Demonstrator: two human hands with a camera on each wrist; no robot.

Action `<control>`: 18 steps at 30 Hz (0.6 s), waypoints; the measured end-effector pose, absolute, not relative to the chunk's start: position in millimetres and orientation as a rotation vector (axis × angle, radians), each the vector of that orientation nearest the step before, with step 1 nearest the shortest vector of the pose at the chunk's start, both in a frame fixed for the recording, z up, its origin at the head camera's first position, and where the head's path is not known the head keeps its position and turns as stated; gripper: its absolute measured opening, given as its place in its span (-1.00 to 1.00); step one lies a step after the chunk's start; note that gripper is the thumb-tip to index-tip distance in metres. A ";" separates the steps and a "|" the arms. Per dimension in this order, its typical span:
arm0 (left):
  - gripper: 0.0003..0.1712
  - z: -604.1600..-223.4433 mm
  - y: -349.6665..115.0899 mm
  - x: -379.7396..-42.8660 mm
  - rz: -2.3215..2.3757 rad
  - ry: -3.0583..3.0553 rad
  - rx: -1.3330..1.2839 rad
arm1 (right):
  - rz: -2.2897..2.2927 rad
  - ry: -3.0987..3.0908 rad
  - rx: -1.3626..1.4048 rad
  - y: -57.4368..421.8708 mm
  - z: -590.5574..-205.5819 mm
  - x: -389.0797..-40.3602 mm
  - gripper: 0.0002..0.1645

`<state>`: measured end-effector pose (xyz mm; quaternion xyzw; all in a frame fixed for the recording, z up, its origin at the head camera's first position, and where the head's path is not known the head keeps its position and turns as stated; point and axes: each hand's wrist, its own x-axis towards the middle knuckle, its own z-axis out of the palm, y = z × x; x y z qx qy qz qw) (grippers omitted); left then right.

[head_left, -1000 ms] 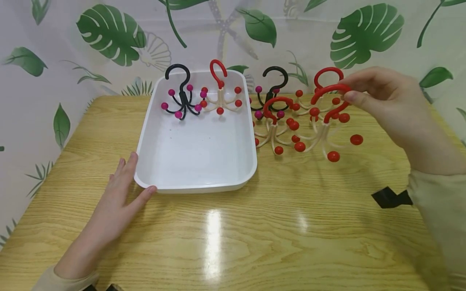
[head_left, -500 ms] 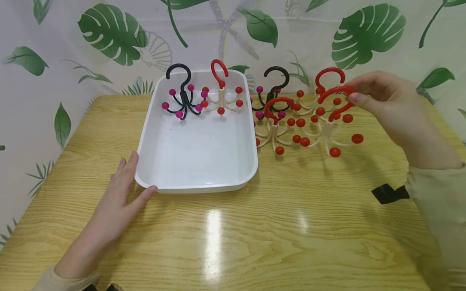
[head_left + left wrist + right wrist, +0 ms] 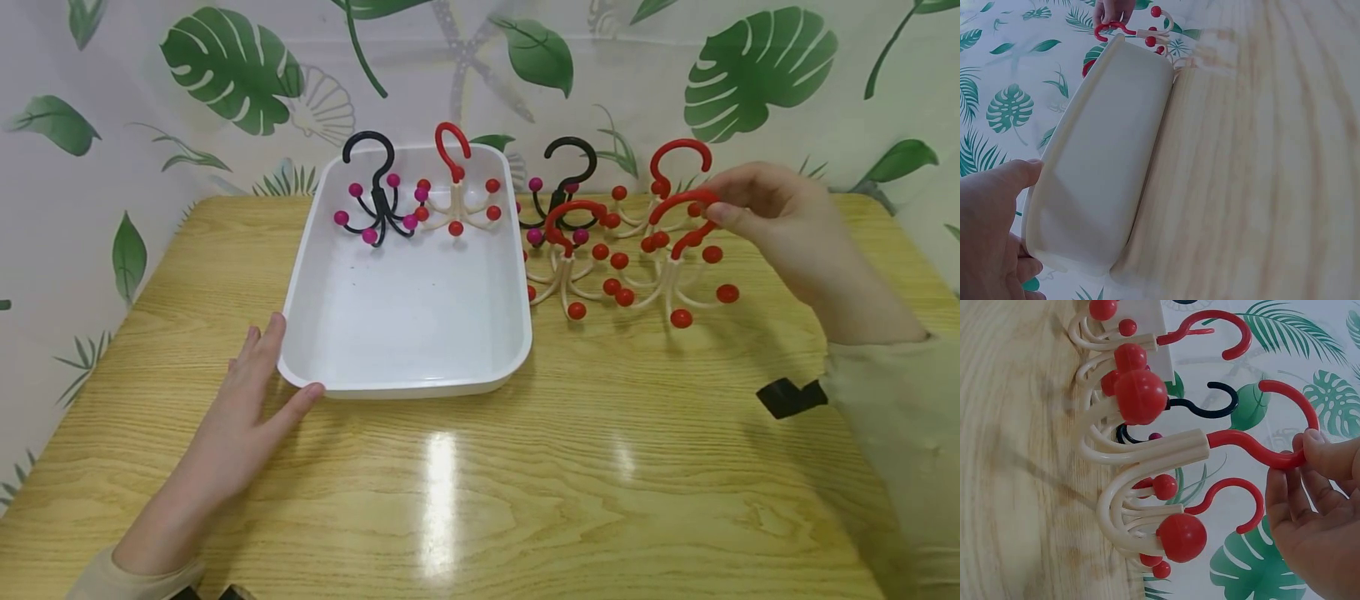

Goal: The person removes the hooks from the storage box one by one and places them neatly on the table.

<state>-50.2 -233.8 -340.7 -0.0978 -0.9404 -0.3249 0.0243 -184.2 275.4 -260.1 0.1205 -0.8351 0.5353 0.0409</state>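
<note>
My left hand (image 3: 240,425) rests at the near left corner of a white plastic tray (image 3: 405,342), fingers spread along its side and thumb at the front rim. In the left wrist view the thumb (image 3: 1025,172) touches the rim. My right hand (image 3: 787,237) pinches the red hook of a cream hook hanger (image 3: 1175,450) with red ball-tipped arms, upright to the right of the tray. Whether its arms touch the table I cannot tell. Inside the tray's far end stand a black hanger (image 3: 379,200) with pink balls and a red-and-cream hanger (image 3: 456,196).
Between tray and right hand stand another red-hooked hanger (image 3: 566,267), a black hanger (image 3: 558,200) and a farther red-hooked hanger (image 3: 660,190). All are on the wooden table (image 3: 525,492). A leaf-patterned backdrop (image 3: 420,67) rises behind the table's far edge.
My right hand, holding the red-hooked hanger, shifted slightly right and back, then a little left and down. The left hand and the tray have stayed put.
</note>
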 end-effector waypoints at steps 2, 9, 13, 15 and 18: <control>-0.05 -340.6 -233.6 -50.2 -1.005 -2.908 -0.303 | 1.623 -2.575 0.345 276.1 -261.7 -184.6 -0.75; -0.05 -340.8 -233.7 -49.6 -1.006 -2.914 -0.295 | 1.607 -2.611 0.305 278.2 -266.5 -186.5 -0.76; -0.05 -340.9 -233.7 -49.5 -1.008 -2.912 -0.297 | 1.581 -2.627 0.273 279.4 -269.6 -187.3 -0.74; -0.05 -340.9 -233.7 -49.6 -1.011 -2.907 -0.305 | 1.573 -2.633 0.257 280.2 -271.0 -187.6 -0.74; -0.05 -340.9 -233.9 -49.7 -1.015 -2.902 -0.313 | 1.587 -2.627 0.253 281.5 -272.5 -188.5 -0.73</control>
